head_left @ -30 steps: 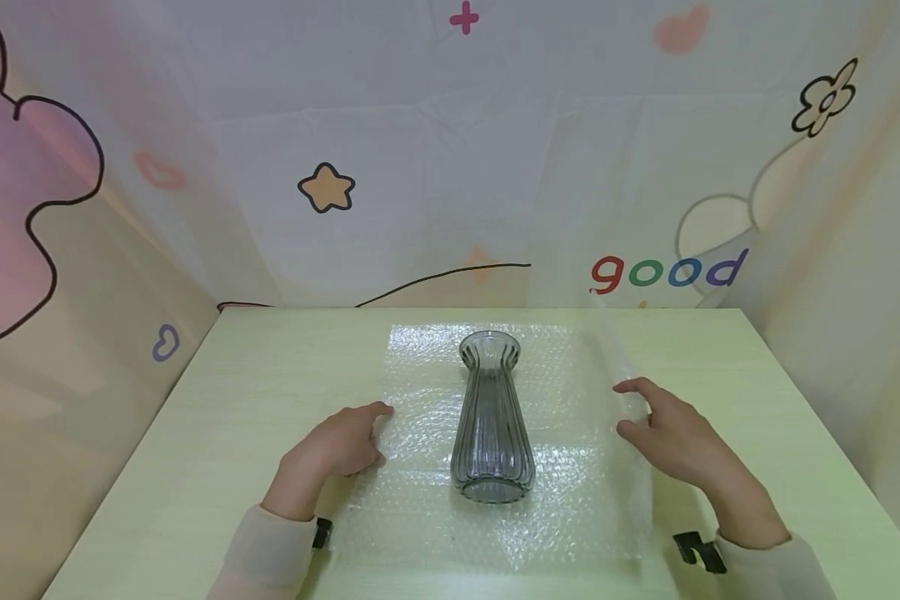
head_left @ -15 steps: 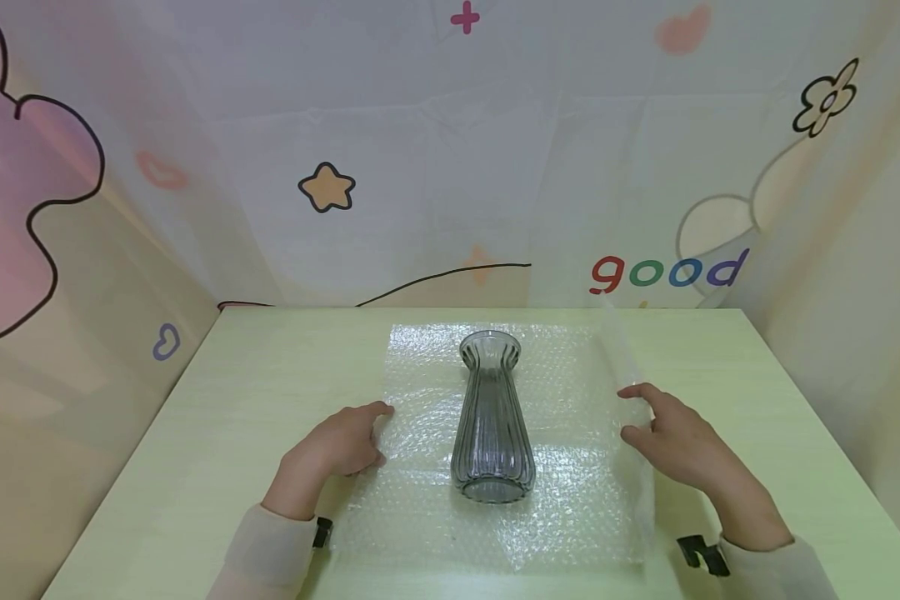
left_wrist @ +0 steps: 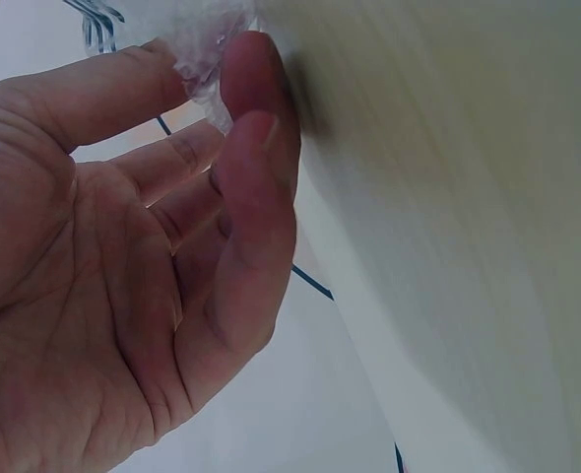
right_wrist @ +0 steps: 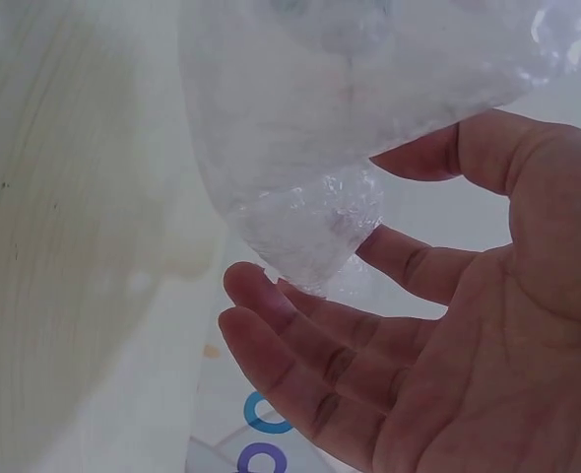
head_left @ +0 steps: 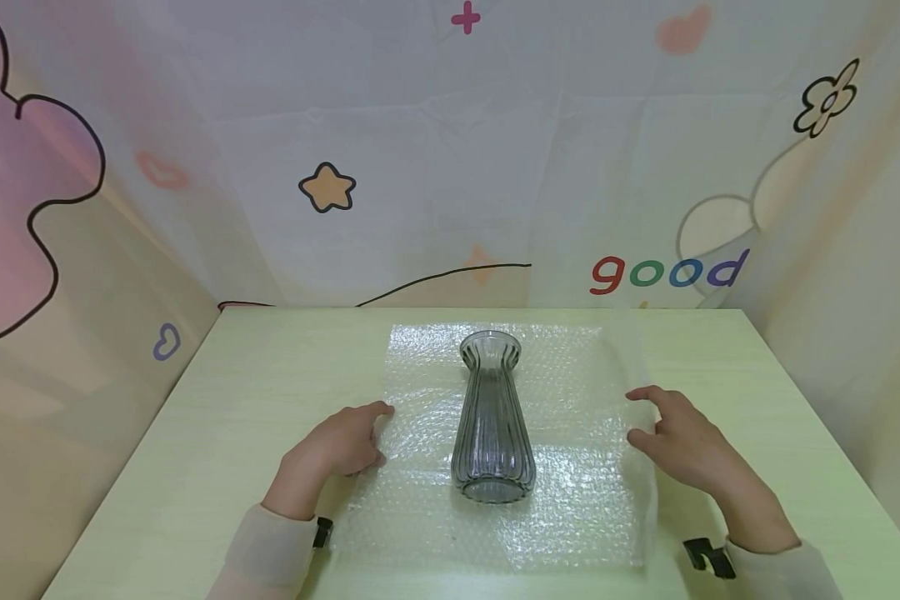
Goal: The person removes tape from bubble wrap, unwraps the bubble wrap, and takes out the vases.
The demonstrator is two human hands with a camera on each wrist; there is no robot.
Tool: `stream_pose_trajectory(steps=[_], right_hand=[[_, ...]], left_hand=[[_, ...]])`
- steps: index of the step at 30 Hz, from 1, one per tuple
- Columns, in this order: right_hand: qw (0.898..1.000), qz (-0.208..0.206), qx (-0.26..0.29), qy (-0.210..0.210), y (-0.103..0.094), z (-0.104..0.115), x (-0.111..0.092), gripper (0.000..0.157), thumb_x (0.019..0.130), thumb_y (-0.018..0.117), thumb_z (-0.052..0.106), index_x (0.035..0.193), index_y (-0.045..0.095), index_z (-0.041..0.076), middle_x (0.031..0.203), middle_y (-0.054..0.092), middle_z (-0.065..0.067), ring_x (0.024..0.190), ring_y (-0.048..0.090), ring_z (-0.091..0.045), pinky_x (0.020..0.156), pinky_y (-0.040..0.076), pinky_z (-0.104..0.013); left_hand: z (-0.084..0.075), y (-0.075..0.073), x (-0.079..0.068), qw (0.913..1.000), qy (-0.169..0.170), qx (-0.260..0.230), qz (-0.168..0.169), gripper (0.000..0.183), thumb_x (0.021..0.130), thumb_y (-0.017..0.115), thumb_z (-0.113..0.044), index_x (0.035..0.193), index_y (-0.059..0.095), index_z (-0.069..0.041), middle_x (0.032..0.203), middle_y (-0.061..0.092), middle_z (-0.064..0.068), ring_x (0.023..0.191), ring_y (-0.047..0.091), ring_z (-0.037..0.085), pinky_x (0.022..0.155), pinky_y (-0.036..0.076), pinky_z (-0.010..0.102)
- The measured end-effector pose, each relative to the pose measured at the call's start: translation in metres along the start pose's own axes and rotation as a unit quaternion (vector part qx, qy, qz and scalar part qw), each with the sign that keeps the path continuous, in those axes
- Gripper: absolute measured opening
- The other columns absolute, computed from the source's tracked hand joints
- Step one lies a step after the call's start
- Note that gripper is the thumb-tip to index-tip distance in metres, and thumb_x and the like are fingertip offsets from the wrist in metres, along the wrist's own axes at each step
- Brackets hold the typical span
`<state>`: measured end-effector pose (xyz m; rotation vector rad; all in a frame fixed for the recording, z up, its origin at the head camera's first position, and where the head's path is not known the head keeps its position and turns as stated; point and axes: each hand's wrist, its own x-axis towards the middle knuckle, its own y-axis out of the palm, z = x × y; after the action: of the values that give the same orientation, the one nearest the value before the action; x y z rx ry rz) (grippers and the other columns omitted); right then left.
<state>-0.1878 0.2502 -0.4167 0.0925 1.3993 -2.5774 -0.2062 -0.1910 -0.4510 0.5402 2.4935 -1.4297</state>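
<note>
A grey ribbed glass vase [head_left: 492,433] lies on its side, mouth away from me, on a sheet of clear bubble wrap [head_left: 570,375]. At the sheet's left edge my left hand [head_left: 337,442] holds the wrap, which bunches between thumb and fingers in the left wrist view. My right hand [head_left: 682,442] holds the right edge loosely, its thumb and index finger spread apart. Seen from the right wrist, the bubble wrap [right_wrist: 310,217] droops between the thumb and the curved fingers [right_wrist: 271,345]. Neither hand touches the vase.
The pale table [head_left: 270,367] runs back to a printed curtain [head_left: 435,192], which also rises on both sides. Black clips, one [head_left: 708,558] at the right cuff and another [head_left: 322,533] at the left, sit by the wrists.
My right hand has drifted slightly right and toward me. The wrap's raised right edge has moved outward and flattened with it. The left hand and the vase stay put.
</note>
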Motion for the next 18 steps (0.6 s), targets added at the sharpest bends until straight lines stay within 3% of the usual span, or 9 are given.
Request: stream_pose_trajectory(steps=[18], right_hand=[[1.000, 0.008, -0.003, 0.007, -0.004, -0.012, -0.005, 0.060, 0.097, 0.067, 0.022, 0.150, 0.046, 0.001, 0.147, 0.042, -0.036, 0.110, 0.063, -0.045, 0.075, 0.057, -0.047]], left_hand=[[0.000, 0.000, 0.000, 1.0000, -0.003, 0.000, 0.000, 0.071, 0.089, 0.077, -0.002, 0.153, 0.049, -0.016, 0.079, 0.063, 0.004, 0.058, 0.056, 0.017, 0.056, 0.045, 0.030]])
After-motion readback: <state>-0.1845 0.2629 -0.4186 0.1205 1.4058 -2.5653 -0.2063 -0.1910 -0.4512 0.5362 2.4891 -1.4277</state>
